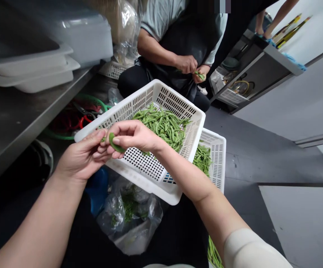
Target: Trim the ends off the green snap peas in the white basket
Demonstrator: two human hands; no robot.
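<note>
A green pea pod (114,143) is pinched between the thumb and fingers of my right hand (133,137), above the left side of a white slotted basket (175,197). My left hand (80,152) meets it there, its thumb and fingertips closed on a small green bit at the pod's end. Whether that bit is part of the same pod is hard to tell. Inside the basket lies a heap of pea pods (164,124), partly behind my right forearm. Below the basket, an open clear plastic bag (139,234) holds green scraps (129,204).
Across the basket sits a person (164,48) whose hands hold a green pod (200,75). A second white basket (218,160) with pods stands at the right. White tubs (44,74) rest on a metal shelf (38,111) at left, above scissors (85,111).
</note>
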